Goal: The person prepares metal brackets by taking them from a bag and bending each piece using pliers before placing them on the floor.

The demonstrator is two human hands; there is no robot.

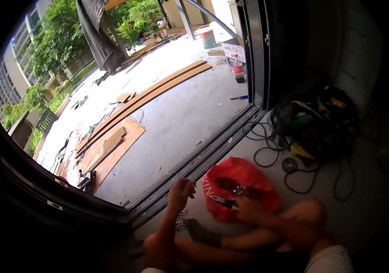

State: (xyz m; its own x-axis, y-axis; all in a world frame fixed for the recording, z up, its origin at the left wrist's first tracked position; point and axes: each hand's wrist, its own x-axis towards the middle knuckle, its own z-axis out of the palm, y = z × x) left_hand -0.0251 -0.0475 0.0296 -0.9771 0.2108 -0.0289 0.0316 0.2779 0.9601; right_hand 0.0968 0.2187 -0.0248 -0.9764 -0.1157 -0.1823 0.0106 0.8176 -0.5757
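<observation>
In the head view my right hand is wrapped round pliers with blue and yellow handles, their jaws pointing left toward my other hand. My left hand is raised with its fingers bent together on a small metal piece, too small to make out exactly. A red bag with white letters lies open on the floor behind the pliers, and small shiny metal pieces show in its mouth. Beside my foot, below my left hand, is a pile of similar small pieces.
A sliding-door track runs past the bag. To the right lies a dark tool bag with a loose cable. Outside are long wooden boards, a plywood sheet, a bottle and a bucket.
</observation>
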